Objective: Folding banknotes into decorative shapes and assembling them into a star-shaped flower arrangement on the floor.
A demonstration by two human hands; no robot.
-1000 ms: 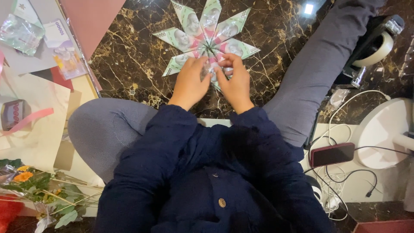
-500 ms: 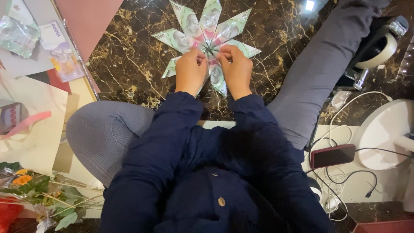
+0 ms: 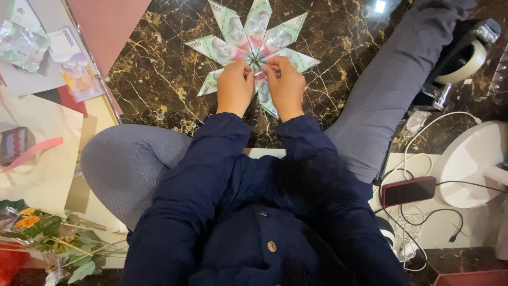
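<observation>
A star folded from green and pink banknotes [image 3: 233, 37] lies flat on the dark marble floor [image 3: 159, 74], its points fanning outward. My left hand [image 3: 234, 86] and my right hand [image 3: 286, 85] rest side by side on the star's near half. The fingertips of both hands pinch the paper at the star's centre. The near points are partly hidden under my hands. Dark blue sleeves cover both arms, and my grey-clad legs spread to either side.
Loose papers and a clear packet [image 3: 21, 45] lie at the left beside a pink sheet [image 3: 108, 24]. A tape dispenser [image 3: 463, 55] stands at the right, above a dark phone [image 3: 407, 190] with white cables and a white round base [image 3: 473, 164]. Flowers [image 3: 32, 228] lie at the lower left.
The view has shifted slightly, so the star and hands sit higher. My hands have moved up from the star's near edge to its centre and now pinch it there.
</observation>
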